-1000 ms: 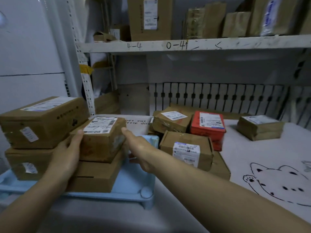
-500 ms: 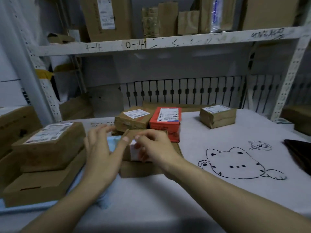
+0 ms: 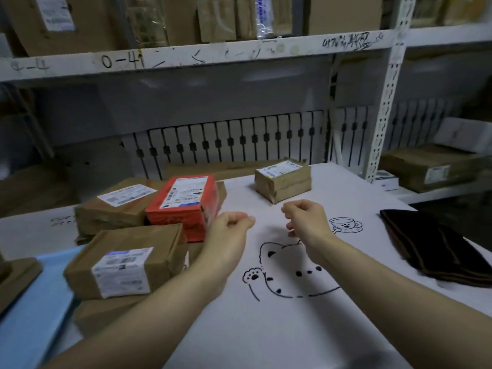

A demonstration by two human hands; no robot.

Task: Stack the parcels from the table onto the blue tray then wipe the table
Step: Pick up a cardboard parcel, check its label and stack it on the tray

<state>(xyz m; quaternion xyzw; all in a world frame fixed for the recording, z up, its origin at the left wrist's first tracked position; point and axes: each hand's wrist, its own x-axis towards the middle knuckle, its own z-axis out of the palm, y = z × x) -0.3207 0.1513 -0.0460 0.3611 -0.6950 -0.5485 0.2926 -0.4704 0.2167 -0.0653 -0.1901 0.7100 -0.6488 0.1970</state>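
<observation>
Both my hands hover over the white table cover [image 3: 306,328], fingers loosely curled and holding nothing. My left hand [image 3: 230,235] is just right of the red parcel [image 3: 186,206]. My right hand [image 3: 306,222] hangs in front of a lone brown parcel [image 3: 283,179] farther back. A labelled brown parcel [image 3: 127,262] lies on a flat brown one [image 3: 106,312] near the blue tray [image 3: 34,302] at the lower left. Another brown parcel [image 3: 117,206] sits behind them. A corner of a parcel on the tray [image 3: 16,278] shows at the left edge.
A dark folded cloth [image 3: 436,251] lies on the table's right side. A cat drawing [image 3: 287,275] marks the cover between my arms. A white shelf board [image 3: 186,57] loaded with boxes runs overhead, with an upright post [image 3: 386,115] at the right.
The view has swung right, away from the tray. Both hands left the stacked parcels, passed the labelled brown parcel and now hover farther right over the table's middle.
</observation>
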